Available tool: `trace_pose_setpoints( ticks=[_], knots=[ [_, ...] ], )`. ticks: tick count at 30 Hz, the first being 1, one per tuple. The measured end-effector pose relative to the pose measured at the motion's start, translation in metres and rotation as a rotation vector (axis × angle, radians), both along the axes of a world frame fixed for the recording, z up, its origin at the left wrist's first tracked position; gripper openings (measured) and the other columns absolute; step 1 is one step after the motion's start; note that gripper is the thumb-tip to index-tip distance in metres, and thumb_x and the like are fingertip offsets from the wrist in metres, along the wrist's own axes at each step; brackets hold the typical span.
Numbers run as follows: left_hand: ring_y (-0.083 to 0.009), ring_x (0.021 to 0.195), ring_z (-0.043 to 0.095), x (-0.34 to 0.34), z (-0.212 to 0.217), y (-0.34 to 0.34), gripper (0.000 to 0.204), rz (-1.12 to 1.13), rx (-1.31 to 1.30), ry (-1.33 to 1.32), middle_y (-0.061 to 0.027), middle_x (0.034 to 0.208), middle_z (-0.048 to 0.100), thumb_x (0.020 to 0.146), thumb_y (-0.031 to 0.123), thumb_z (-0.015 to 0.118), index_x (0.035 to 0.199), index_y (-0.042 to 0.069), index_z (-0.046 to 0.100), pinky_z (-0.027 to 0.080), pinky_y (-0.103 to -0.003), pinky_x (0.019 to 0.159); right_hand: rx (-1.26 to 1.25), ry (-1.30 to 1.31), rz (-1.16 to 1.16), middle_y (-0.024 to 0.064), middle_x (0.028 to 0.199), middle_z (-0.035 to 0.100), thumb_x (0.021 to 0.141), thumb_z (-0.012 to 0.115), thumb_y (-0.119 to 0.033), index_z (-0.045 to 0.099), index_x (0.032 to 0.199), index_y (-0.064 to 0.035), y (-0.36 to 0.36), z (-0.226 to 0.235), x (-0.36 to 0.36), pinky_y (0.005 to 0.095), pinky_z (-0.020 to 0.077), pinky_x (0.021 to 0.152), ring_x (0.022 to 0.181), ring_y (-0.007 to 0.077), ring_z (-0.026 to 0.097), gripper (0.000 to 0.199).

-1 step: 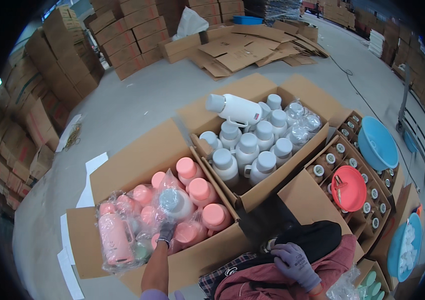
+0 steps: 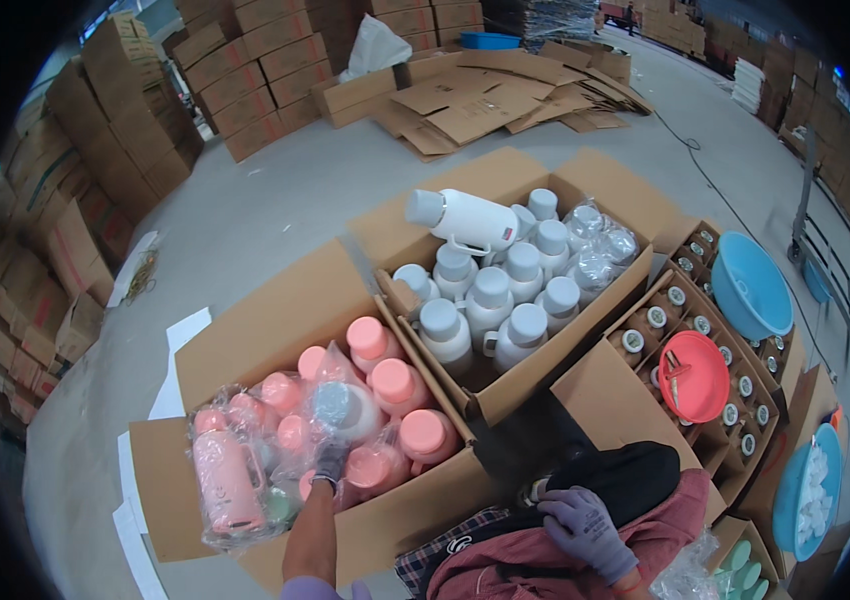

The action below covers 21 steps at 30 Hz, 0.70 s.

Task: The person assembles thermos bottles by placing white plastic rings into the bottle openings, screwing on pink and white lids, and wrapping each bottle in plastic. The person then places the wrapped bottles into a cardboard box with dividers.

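My left hand (image 2: 330, 463), in a dark grey glove, reaches into an open carton (image 2: 370, 530) among pink vacuum jugs (image 2: 392, 382). It touches a white jug with a grey-blue lid (image 2: 337, 407) under clear plastic; its fingertips are hidden. A pink jug in a clear bag (image 2: 227, 480) lies at the carton's left end. My right hand (image 2: 585, 528), in a lavender glove, is low over black cloth (image 2: 625, 475) and dusty-pink cloth (image 2: 515, 565). Its fingers are bent, beside a small pale round object (image 2: 532, 491); whatever they grip cannot be made out.
Behind stands a carton (image 2: 545, 375) of white jugs, one lying on top (image 2: 475, 222). To the right, a divided carton (image 2: 635, 318) bears a red basin (image 2: 694, 392); blue basins (image 2: 753, 290) stand nearby. Flattened cardboard (image 2: 490, 105), stacked cartons (image 2: 265, 70) and a trolley (image 2: 835, 260) lie farther off.
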<state>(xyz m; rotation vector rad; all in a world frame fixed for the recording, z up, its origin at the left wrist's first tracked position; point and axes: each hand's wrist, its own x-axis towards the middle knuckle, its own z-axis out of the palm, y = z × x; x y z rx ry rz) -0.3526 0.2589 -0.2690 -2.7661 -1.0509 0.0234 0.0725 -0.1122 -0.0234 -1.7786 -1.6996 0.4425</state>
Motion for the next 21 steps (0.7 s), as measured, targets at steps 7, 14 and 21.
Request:
trace_pose_setpoints(
  ticks=[7, 14, 21],
  knots=[
    [-0.0262, 0.083, 0.067, 0.099, 0.082, 0.056, 0.016, 0.053, -0.59, -0.116, -0.0153, 0.095, 0.065, 0.088, 0.011, 0.062, 0.103, 0.005, 0.06, 0.056, -0.038, 0.068, -0.062, 0.041, -0.175, 0.0108, 0.102, 0.064, 0.082, 0.065, -0.02, 0.066, 0.093, -0.0117, -0.014, -0.027, -0.008, 0.0458, 0.0474, 0.091, 0.101, 0.029, 0.06, 0.015],
    [-0.0297, 0.089, 0.064, 0.177, 0.232, 0.018, 0.033, -0.014, -0.405, -0.109, -0.0166, 0.101, 0.063, 0.082, 0.014, 0.068, 0.112, 0.006, 0.057, 0.054, -0.041, 0.074, -0.035, -0.233, -0.02, 0.004, 0.096, 0.067, 0.079, 0.066, -0.027, 0.069, 0.091, -0.0165, 0.001, -0.034, -0.008, 0.0423, 0.046, 0.098, 0.096, 0.0235, 0.063, 0.017],
    [-0.0332, 0.095, 0.062, 0.221, 0.313, -0.017, 0.05, -0.184, -0.324, -0.138, -0.0178, 0.107, 0.061, 0.076, 0.017, 0.074, 0.121, 0.007, 0.054, 0.052, -0.044, 0.08, 0.115, -0.281, -0.117, 0.0032, 0.098, 0.067, 0.079, 0.066, -0.028, 0.069, 0.091, -0.0176, -0.011, -0.04, -0.016, 0.0436, 0.0437, 0.102, 0.096, 0.0231, 0.062, 0.016]
  ],
)
